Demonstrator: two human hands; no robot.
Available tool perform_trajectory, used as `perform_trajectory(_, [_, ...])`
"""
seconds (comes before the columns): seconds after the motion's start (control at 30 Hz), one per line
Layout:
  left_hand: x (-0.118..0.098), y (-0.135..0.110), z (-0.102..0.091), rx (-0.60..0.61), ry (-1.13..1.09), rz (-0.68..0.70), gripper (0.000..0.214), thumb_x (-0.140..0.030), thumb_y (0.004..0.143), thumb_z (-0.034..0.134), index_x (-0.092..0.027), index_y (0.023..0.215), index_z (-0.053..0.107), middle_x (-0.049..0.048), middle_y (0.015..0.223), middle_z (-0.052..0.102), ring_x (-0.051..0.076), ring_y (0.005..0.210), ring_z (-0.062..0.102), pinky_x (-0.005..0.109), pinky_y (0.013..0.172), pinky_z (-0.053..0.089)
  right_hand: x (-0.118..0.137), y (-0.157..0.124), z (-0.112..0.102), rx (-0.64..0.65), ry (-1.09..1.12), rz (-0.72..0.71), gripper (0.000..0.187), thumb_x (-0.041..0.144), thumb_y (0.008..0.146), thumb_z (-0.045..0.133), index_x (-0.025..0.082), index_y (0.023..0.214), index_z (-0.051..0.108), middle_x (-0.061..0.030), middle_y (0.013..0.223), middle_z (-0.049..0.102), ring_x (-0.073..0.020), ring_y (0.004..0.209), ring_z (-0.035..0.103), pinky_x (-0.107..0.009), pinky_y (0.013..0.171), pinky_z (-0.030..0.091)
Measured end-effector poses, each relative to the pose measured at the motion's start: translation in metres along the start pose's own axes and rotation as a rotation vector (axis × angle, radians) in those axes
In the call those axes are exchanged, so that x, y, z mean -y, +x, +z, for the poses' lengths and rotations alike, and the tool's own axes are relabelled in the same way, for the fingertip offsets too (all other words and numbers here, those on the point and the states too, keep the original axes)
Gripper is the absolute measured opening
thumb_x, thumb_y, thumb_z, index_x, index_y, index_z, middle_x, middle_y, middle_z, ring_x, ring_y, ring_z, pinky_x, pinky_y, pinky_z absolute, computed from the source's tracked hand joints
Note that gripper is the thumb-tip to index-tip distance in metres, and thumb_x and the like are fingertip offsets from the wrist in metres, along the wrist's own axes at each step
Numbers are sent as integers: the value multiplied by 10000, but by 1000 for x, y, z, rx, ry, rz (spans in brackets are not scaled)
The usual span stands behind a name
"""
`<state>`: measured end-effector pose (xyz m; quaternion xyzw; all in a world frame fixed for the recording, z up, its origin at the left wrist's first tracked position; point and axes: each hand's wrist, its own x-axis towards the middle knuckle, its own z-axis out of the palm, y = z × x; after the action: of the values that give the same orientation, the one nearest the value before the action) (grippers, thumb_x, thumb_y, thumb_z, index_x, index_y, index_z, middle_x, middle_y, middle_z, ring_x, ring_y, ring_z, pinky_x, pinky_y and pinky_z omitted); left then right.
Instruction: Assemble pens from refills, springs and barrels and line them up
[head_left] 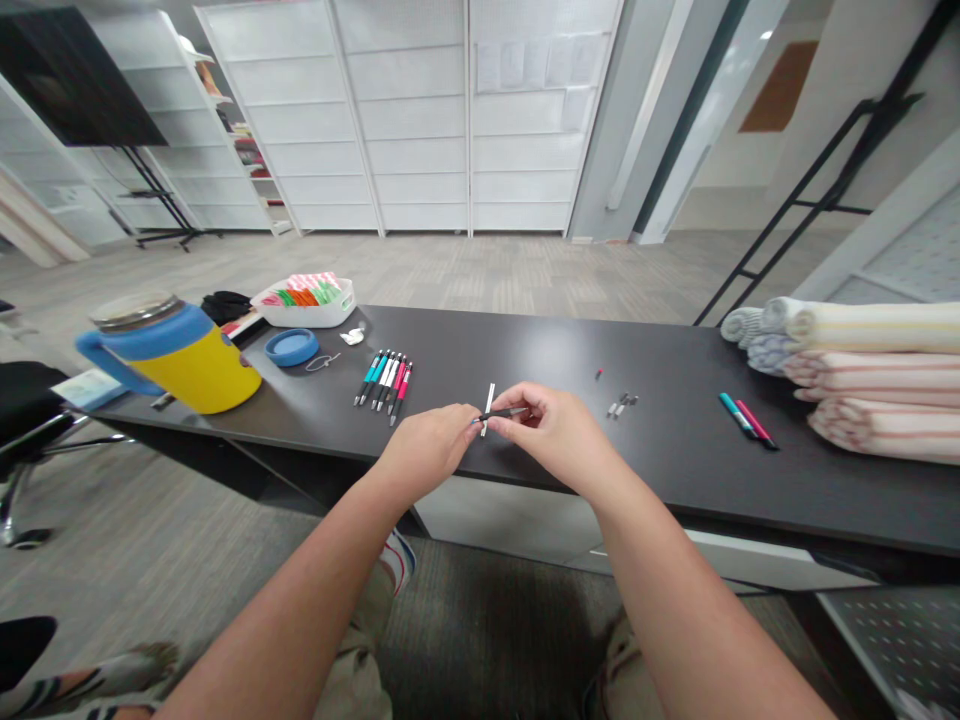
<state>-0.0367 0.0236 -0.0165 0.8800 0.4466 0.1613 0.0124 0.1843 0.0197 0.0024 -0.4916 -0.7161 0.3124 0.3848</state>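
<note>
Both my hands meet over the front part of the dark table. My left hand is closed in a pinch on one end of a thin dark pen part. My right hand is curled around its other end. A white pen barrel lies on the table just behind my fingers. A row of several assembled pens, teal, white and pink, lies to the left. Small loose pen pieces and a tiny red piece lie to the right.
A teal pen and a pink pen lie at the right, near stacked folded towels. At the left stand a yellow jug with a blue handle, a blue lid and a white tray of coloured items. White shelving stands beyond.
</note>
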Motion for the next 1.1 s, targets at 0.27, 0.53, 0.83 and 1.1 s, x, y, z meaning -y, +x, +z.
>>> perform_trajectory(0.27, [-2,-1,-9,-40,-152,-63,305,-364,1114,363,-244,1012,624,12,939,708,186,873,679,283,749,453,-2,4,-3,-104,383,111,362,517,837,796,194,989,732,19,684,643,-148,623,616,-276,598,499])
perform_trajectory(0.53, [6,-1,-9,-79,-329,-133,275,-371,1095,397,-239,1047,633,13,946,726,191,868,683,293,787,465,-8,11,-1,-399,757,109,343,493,878,768,247,985,554,-71,1119,777,-172,905,747,-343,826,623])
perform_trajectory(0.83, [12,-1,-7,-181,-519,-230,333,-480,1083,438,-223,1104,648,-21,805,651,150,718,597,271,705,420,-14,16,2,-383,553,188,195,323,918,531,288,1062,405,51,809,674,-184,712,713,-344,712,582])
perform_trajectory(1.1, [18,1,1,-254,-936,-246,320,-492,1078,462,-214,1140,609,-46,700,490,114,594,436,239,581,351,-12,21,0,-32,-631,107,160,257,969,535,213,1076,645,-73,862,749,-244,772,688,-318,669,388])
